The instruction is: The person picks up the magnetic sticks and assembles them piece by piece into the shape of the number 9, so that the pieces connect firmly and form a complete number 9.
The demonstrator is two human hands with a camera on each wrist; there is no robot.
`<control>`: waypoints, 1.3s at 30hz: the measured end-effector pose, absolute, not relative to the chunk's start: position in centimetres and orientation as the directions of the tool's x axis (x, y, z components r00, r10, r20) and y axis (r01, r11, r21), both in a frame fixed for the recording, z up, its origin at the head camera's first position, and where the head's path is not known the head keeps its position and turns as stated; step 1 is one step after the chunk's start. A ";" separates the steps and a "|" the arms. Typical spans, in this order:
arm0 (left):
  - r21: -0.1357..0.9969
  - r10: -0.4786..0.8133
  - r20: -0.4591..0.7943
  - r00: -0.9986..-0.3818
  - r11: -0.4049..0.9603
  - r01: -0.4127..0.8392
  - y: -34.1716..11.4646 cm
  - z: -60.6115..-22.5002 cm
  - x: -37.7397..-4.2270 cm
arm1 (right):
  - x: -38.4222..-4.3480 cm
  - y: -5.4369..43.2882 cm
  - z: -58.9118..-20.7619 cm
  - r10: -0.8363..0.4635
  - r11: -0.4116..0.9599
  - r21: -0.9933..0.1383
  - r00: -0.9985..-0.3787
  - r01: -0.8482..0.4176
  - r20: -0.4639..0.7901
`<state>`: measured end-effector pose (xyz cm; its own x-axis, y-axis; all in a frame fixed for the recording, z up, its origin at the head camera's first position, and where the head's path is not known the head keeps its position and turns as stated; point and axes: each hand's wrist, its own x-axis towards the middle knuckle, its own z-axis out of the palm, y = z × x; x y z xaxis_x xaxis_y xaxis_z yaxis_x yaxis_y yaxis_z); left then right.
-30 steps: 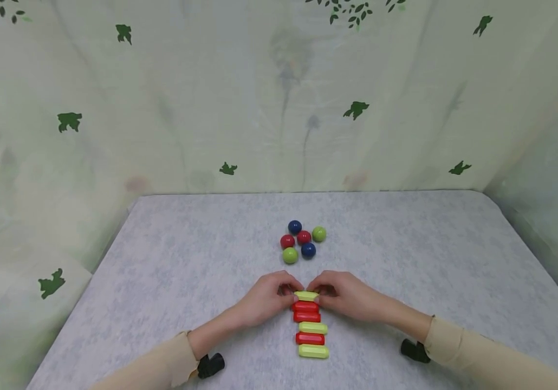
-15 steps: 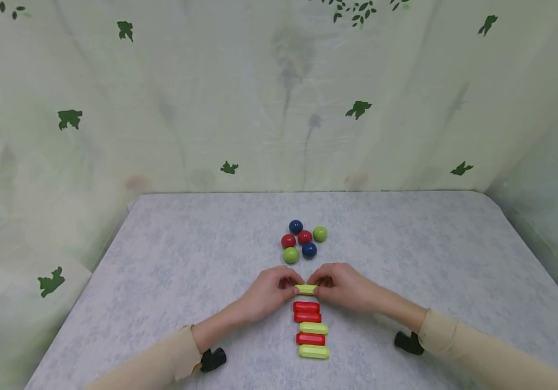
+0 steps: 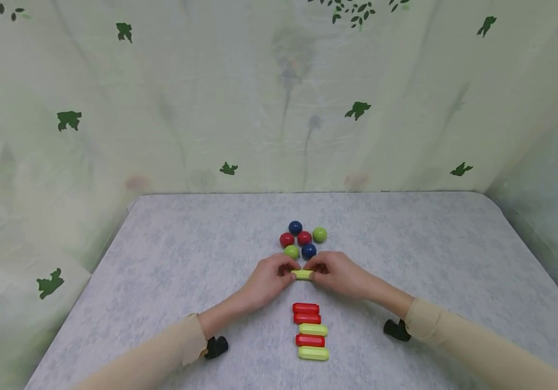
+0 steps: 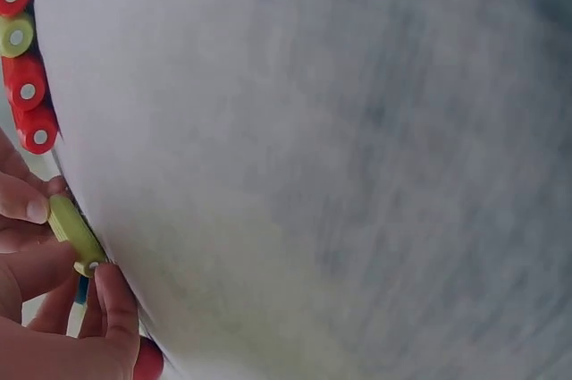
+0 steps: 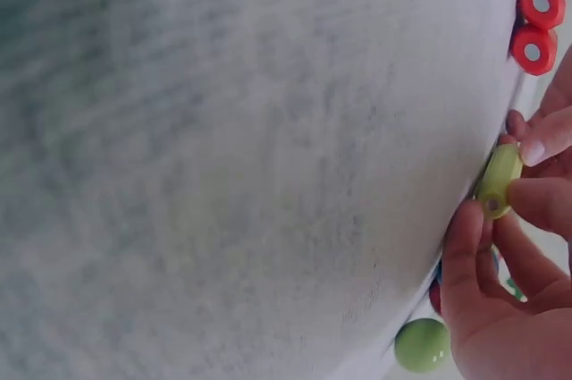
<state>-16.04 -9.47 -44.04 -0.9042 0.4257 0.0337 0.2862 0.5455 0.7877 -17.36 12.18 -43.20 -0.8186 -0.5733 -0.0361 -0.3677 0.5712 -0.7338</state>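
Between both hands is a yellow-green magnetic building stick [image 3: 302,275], lying crosswise in the head view. My left hand [image 3: 268,279] pinches its left end between thumb and fingers; my right hand [image 3: 339,275] pinches the right end. Both wrist views show the stick [image 4: 76,230] close to the table surface, with a pale round dot on its end. Just beyond the fingertips lie a green ball [image 3: 291,252] and a dark blue ball [image 3: 309,251]. Closer to the body, a column of sticks starts with two red sticks [image 3: 305,308] side by side.
Below those come a yellow-green stick [image 3: 313,329], a red stick [image 3: 310,340] and another yellow-green stick [image 3: 313,353]. Further balls, among them a red ball [image 3: 286,240] and a green ball [image 3: 319,234], cluster behind the hands. A patterned curtain [image 3: 186,108] borders the grey table [image 3: 186,233].
Both hands have carried the yellow-green stick away from the column, toward the balls. A gap now separates it from the red sticks, which have stayed in place.
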 end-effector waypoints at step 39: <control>0.722 0.419 0.050 -0.907 0.612 0.323 -8.9 -44.1 -17.5 | -19.2 13.8 -42.6 -0.472 0.690 -0.636 -0.881 -0.346 -0.034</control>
